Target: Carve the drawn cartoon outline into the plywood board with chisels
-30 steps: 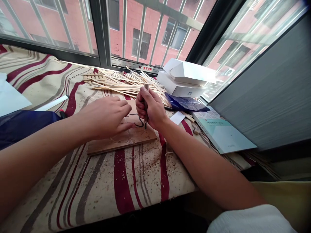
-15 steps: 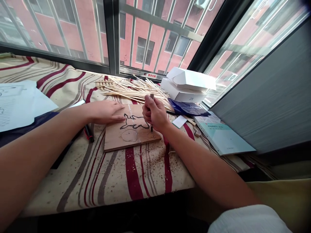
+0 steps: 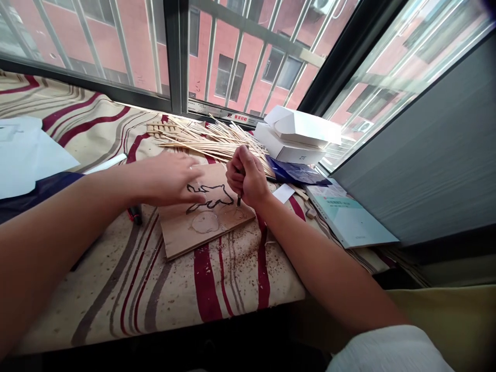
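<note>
Shavings (image 3: 250, 257) scattered on striped cloth (image 3: 207, 297) at near side. Wooden board (image 3: 180, 238) flat on cloth, black outline drawn on it, under both hands. Left hand (image 3: 168, 178) over board's left part, fingers loose, grasping nothing; contact unclear. Right hand (image 3: 248, 178) clenched round thin tool (image 3: 239, 201), tip down at board's right end. Thin sticks (image 3: 209, 137) piled behind.

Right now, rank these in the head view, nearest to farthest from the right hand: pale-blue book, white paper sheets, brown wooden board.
1. Wooden board: at the right hand, mostly to its left.
2. Book: out to the right.
3. Paper sheets: far left.
</note>
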`<action>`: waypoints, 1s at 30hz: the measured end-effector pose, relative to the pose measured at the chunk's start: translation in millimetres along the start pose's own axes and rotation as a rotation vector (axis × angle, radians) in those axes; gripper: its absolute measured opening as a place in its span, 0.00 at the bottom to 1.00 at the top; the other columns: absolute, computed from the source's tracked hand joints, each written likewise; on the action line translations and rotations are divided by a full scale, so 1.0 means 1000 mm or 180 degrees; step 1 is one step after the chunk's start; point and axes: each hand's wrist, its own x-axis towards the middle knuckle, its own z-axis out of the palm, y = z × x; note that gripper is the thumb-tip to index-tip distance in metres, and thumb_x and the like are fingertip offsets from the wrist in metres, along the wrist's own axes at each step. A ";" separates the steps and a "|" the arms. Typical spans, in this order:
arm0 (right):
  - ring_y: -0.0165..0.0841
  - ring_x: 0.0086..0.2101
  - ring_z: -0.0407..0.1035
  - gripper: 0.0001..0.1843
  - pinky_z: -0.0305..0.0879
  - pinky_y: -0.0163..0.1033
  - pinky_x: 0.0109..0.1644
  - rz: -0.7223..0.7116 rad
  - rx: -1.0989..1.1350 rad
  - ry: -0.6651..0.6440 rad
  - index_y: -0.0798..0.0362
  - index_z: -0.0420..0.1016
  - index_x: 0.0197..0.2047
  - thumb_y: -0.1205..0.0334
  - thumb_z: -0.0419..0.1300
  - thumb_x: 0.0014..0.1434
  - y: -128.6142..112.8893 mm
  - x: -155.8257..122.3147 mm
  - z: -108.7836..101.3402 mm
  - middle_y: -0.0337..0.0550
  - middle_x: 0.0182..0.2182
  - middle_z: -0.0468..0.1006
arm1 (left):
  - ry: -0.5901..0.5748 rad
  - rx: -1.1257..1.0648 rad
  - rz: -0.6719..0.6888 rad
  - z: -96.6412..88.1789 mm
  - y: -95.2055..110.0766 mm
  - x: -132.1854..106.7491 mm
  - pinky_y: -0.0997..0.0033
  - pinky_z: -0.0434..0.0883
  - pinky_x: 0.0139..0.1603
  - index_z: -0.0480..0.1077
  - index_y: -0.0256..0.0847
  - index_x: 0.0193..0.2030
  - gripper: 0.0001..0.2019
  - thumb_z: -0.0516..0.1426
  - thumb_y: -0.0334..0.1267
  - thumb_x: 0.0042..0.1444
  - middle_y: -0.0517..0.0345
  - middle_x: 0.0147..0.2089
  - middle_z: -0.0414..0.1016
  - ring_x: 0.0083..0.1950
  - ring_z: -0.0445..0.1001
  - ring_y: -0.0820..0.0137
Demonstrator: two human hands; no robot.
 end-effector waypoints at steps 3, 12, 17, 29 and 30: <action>0.22 0.14 0.45 0.33 0.44 0.33 0.14 -0.0028 0.0035 -0.0050 0.45 0.57 0.29 0.26 0.62 0.62 -0.002 -0.001 -0.001 0.25 0.16 0.56 | -0.0731 -0.0134 0.0395 0.003 0.025 0.002 0.56 0.57 0.78 0.60 0.39 0.80 0.52 0.58 0.74 0.58 0.39 0.83 0.55 0.81 0.58 0.47; 0.22 0.15 0.46 0.31 0.46 0.32 0.15 0.0100 -0.0102 -0.0307 0.46 0.57 0.30 0.30 0.64 0.64 -0.009 0.005 0.007 0.23 0.17 0.56 | -0.1038 -0.0438 0.0421 0.006 0.036 0.001 0.53 0.43 0.83 0.45 0.41 0.85 0.60 0.64 0.71 0.55 0.43 0.86 0.38 0.86 0.41 0.48; 0.23 0.14 0.42 0.34 0.41 0.34 0.14 0.0184 -0.0037 -0.0124 0.45 0.52 0.28 0.27 0.59 0.65 -0.008 0.006 0.007 0.24 0.16 0.52 | -0.1048 -0.0480 0.0407 0.007 0.035 0.002 0.50 0.43 0.83 0.45 0.42 0.85 0.62 0.65 0.72 0.54 0.43 0.86 0.37 0.86 0.39 0.46; 0.24 0.16 0.36 0.34 0.34 0.34 0.16 0.0468 0.0221 -0.0118 0.45 0.50 0.27 0.27 0.53 0.69 -0.009 0.004 0.006 0.25 0.16 0.48 | -0.1146 -0.0397 0.0361 0.006 0.038 0.002 0.49 0.42 0.83 0.41 0.40 0.85 0.61 0.62 0.73 0.57 0.43 0.86 0.32 0.86 0.36 0.46; 0.24 0.16 0.36 0.34 0.33 0.34 0.16 0.0484 0.0219 -0.0156 0.45 0.49 0.27 0.27 0.53 0.69 -0.010 0.004 0.007 0.25 0.16 0.47 | -0.1164 -0.0415 0.0337 0.007 0.038 0.002 0.48 0.42 0.83 0.41 0.41 0.85 0.61 0.62 0.73 0.57 0.43 0.86 0.32 0.86 0.35 0.46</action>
